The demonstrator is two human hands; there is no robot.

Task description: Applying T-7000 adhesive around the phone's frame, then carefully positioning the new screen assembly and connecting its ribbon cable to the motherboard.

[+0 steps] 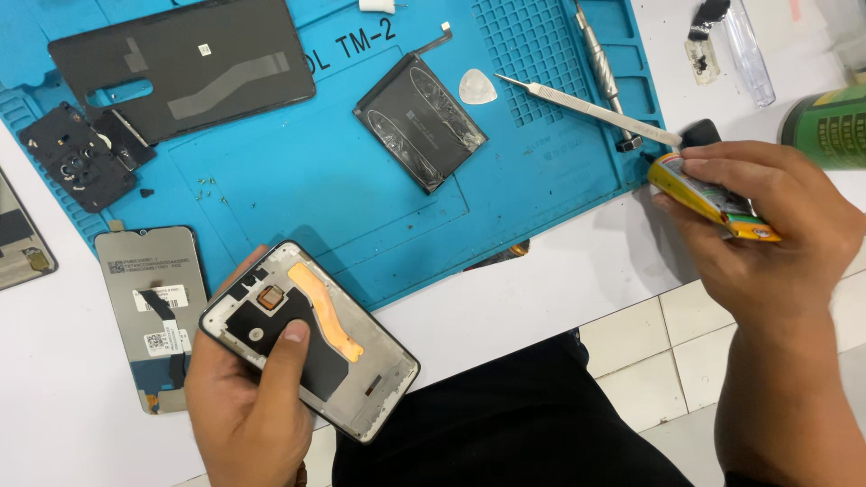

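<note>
Left hand (248, 406) comes up from bottom edge, palm up, fingers curled shut around a phone frame (311, 338); thumb lies flat across its dark inner plate. Frame tilted diagonally, held over the white table (505, 298) edge, just below the blue mat (298, 171). Frame looks stripped: silver rim, black plate, orange strip curving down the middle, small square part near its top corner.

Right hand (767, 225) reaches in from the right, back of hand up, fingers closed on a yellow glue tube (713, 197). Tube lies angled, black nozzle end pointing up-left toward the mat's right edge, crimped end near the knuckles. Black cap (699, 133) sits just above the tube tip.

On the mat: battery (419, 122) centre, clear pick (477, 87) beside it, metal spudger (586, 108) and screwdriver (603, 68) at right, back cover (180, 63) top left, camera module plate (77, 158) left. Screen panel (149, 307) lies on the table just left of the frame. Green can (825, 126) at far right.
</note>
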